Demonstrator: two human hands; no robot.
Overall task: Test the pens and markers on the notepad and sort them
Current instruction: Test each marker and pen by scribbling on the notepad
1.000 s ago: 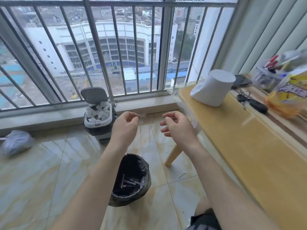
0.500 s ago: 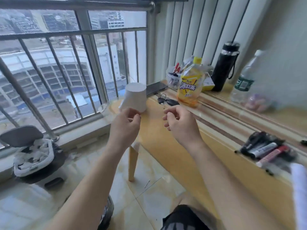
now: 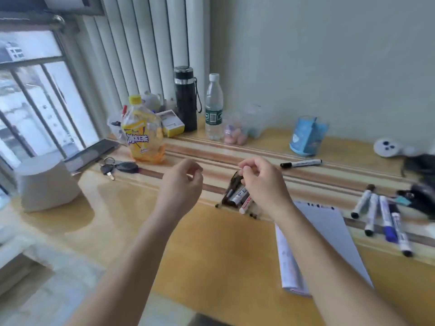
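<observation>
My left hand point(image 3: 181, 182) hovers over the wooden table point(image 3: 211, 250) with its fingers loosely curled and nothing in it. My right hand point(image 3: 263, 182), also loosely curled and empty, hangs just above a pile of dark and white markers point(image 3: 237, 196). The white notepad point(image 3: 329, 227) lies to the right, partly hidden under my right forearm. Several more markers point(image 3: 381, 215) lie in a row at the far right. One white marker with a black cap point(image 3: 301, 163) lies alone behind the hands. A blue pen holder point(image 3: 308, 137) stands near the wall.
Along the back stand a yellow drink bottle point(image 3: 141, 135), a black flask point(image 3: 186, 100) and a water bottle point(image 3: 213, 107). Keys point(image 3: 117, 168) and a paper roll point(image 3: 47, 184) are at the left end. Dark items point(image 3: 421, 198) lie at the right edge.
The view has swung right, from the floor and the black bin to the table with the markers and notepad. Both hands stayed raised in front, empty.
</observation>
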